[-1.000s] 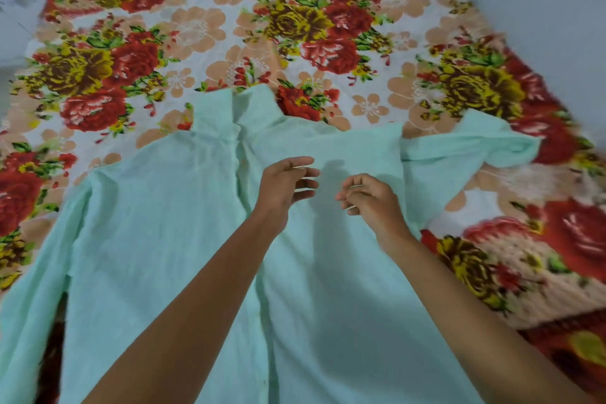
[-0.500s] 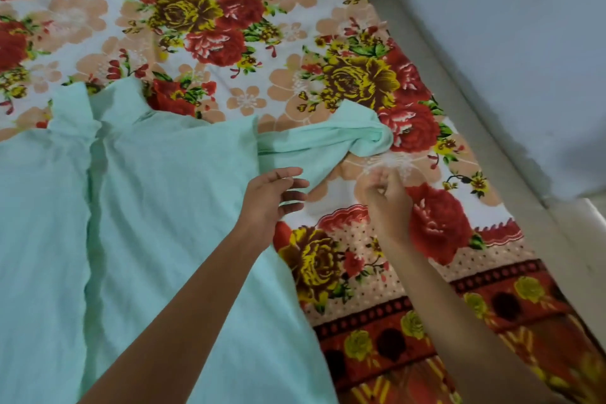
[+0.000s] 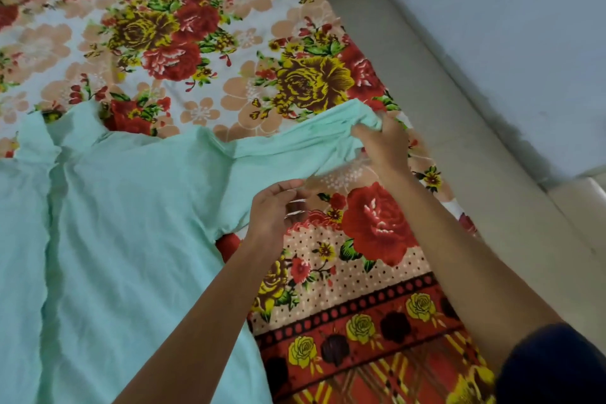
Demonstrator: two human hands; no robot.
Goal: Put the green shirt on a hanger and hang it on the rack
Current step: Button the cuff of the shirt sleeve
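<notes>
The green shirt (image 3: 131, 223) lies flat on the floral bedsheet (image 3: 203, 43), collar toward the far side, filling the left half of the view. Its right sleeve (image 3: 295, 144) stretches out to the right. My right hand (image 3: 382, 141) grips the bunched end of that sleeve and lifts it off the sheet. My left hand (image 3: 275, 207) is at the sleeve's lower edge near the armpit, fingers curled at the fabric edge; whether it pinches the cloth is unclear. No hanger or rack is in view.
The bed's right edge runs diagonally from top centre to lower right. Beside it lie a pale floor strip (image 3: 475, 141) and a grey wall (image 3: 524, 26). A dark sleeve (image 3: 554, 367) covers my right upper arm.
Both hands moved from the shirt's chest to its right sleeve. My right hand has taken hold of the sleeve end and raised it. The view swung right.
</notes>
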